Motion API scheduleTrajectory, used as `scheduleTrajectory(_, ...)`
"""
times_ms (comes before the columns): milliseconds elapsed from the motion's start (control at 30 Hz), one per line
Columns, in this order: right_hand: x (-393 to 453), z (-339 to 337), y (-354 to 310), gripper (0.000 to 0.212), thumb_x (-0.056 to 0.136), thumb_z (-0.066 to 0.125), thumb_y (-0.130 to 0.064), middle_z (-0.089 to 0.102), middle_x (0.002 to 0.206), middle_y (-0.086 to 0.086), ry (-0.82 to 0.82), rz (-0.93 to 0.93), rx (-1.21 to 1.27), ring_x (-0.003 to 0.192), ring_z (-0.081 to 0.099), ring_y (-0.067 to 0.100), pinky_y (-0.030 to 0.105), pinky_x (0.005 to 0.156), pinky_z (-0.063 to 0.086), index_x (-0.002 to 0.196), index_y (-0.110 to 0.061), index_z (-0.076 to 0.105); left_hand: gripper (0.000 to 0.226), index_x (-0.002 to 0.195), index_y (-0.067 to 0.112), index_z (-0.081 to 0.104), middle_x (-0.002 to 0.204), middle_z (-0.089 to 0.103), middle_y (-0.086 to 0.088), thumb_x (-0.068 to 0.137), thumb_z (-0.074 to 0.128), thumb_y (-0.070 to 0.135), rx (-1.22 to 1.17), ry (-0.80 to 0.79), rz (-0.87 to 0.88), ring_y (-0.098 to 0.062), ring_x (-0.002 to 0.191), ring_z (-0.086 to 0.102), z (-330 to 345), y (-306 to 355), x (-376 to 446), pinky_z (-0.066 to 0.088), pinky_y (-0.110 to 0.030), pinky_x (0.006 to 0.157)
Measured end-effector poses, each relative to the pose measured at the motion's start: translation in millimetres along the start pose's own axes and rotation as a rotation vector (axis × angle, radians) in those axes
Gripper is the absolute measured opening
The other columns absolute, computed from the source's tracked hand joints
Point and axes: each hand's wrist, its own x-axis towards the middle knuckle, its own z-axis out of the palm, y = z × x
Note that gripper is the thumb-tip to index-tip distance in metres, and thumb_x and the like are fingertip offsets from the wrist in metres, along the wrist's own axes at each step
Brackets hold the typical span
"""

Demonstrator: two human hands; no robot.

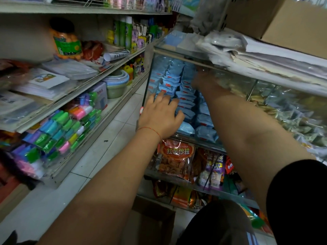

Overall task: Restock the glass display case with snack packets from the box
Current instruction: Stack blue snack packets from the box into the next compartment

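The glass display case (148,80) stands on the right, and its upper compartment holds several light blue snack packets (185,103) stacked in rows. My left hand (159,115) lies on the front of the stack with fingers spread, touching the packets. My right hand (203,81) is reached deeper into the same compartment, just under the case's top edge. It is blurred, and its fingers are hidden, so any packet in it cannot be seen. A brown cardboard box (154,221) sits on the floor below my arms, its contents dark.
Lower case shelves hold red and orange snack bags (175,160). Papers (265,57) and another cardboard box (292,25) lie on the case's top. Open shelving with coloured packs (58,133), bowls and bottles lines the left. A tiled aisle (99,156) runs between.
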Motion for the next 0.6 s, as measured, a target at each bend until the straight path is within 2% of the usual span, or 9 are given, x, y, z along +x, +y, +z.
scheduleTrajectory(67, -17, -5, -9, 0.053, 0.093, 0.047, -0.032, 0.039, 0.148, 0.014, 0.008, -0.031, 0.027, 0.134, 0.039, 0.032, 0.041, 0.106, 0.034, 0.141, -0.009, 0.041, 0.057, 0.137, 0.018, 0.05, 0.138, 0.051, -0.006, 0.093, 0.026, 0.045, 0.008, -0.008, 0.002, -0.023, 0.137, 0.032, 1, 0, -1, 0.018, -0.04, 0.116)
scheduleTrajectory(133, -40, -2, -23, 0.045, 0.1, 0.037, -0.024, 0.039, 0.148, 0.015, 0.028, -0.225, 0.073, 0.133, 0.039, 0.033, 0.043, 0.108, 0.034, 0.14, -0.005, 0.043, 0.057, 0.135, 0.018, 0.052, 0.136, 0.053, -0.007, 0.092, 0.026, 0.045, 0.015, -0.008, 0.005, -0.024, 0.136, 0.034, 1, 0, -2, 0.019, -0.04, 0.115)
scheduleTrajectory(200, -54, 8, -29, 0.046, 0.103, 0.028, -0.029, 0.037, 0.149, 0.013, -0.078, -0.397, 0.103, 0.135, 0.035, 0.032, 0.047, 0.111, 0.03, 0.14, -0.008, 0.042, 0.057, 0.132, 0.017, 0.054, 0.133, 0.055, -0.007, 0.09, 0.026, 0.044, 0.016, -0.004, 0.01, -0.024, 0.132, 0.038, 1, 1, -2, 0.021, -0.04, 0.114)
scheduleTrajectory(267, -56, 21, -31, 0.06, 0.101, 0.018, -0.048, 0.022, 0.159, 0.007, -0.189, -0.445, 0.107, 0.145, 0.02, 0.027, 0.051, 0.116, 0.019, 0.151, -0.015, 0.026, 0.057, 0.13, 0.017, 0.055, 0.131, 0.057, -0.006, 0.089, 0.026, 0.043, 0.015, -0.002, 0.014, -0.024, 0.129, 0.041, 0, 2, -2, 0.023, -0.04, 0.113)
scheduleTrajectory(333, -53, 23, -27, 0.068, 0.097, 0.011, -0.06, 0.007, 0.162, -0.001, -0.192, -0.477, 0.101, 0.149, 0.006, 0.024, 0.054, 0.117, 0.007, 0.155, -0.023, 0.012, 0.057, 0.13, 0.016, 0.055, 0.13, 0.058, -0.007, 0.089, 0.027, 0.043, 0.016, 0.003, 0.012, -0.024, 0.128, 0.042, -1, 2, -2, 0.024, -0.041, 0.113)
scheduleTrajectory(400, -53, 19, -25, 0.066, 0.097, 0.009, -0.062, 0.003, 0.162, -0.005, -0.15, -0.503, 0.114, 0.149, 0.0, 0.022, 0.054, 0.117, 0.001, 0.155, -0.03, 0.011, 0.058, 0.13, 0.016, 0.056, 0.128, 0.059, -0.008, 0.088, 0.027, 0.043, 0.018, 0.013, 0.013, -0.026, 0.128, 0.043, -1, 1, -2, 0.025, -0.042, 0.113)
scheduleTrajectory(500, -54, 21, -25, 0.061, 0.096, 0.009, -0.063, 0.009, 0.162, -0.004, -0.197, -0.55, 0.109, 0.149, 0.004, 0.022, 0.056, 0.116, 0.003, 0.152, -0.039, 0.018, 0.062, 0.128, 0.016, 0.057, 0.127, 0.059, -0.008, 0.085, 0.022, 0.046, 0.034, 0.006, 0.018, -0.025, 0.125, 0.044, -1, -1, -1, 0.028, -0.041, 0.11)
scheduleTrajectory(600, -58, 22, -24, 0.065, 0.095, 0.01, -0.065, 0.007, 0.162, 0.0, -0.207, -0.502, 0.228, 0.149, 0.002, 0.023, 0.054, 0.116, 0.002, 0.153, -0.036, 0.014, 0.062, 0.127, 0.015, 0.057, 0.126, 0.058, -0.009, 0.085, 0.024, 0.047, 0.02, -0.018, 0.022, -0.026, 0.123, 0.046, -2, -1, 1, 0.032, -0.041, 0.106)
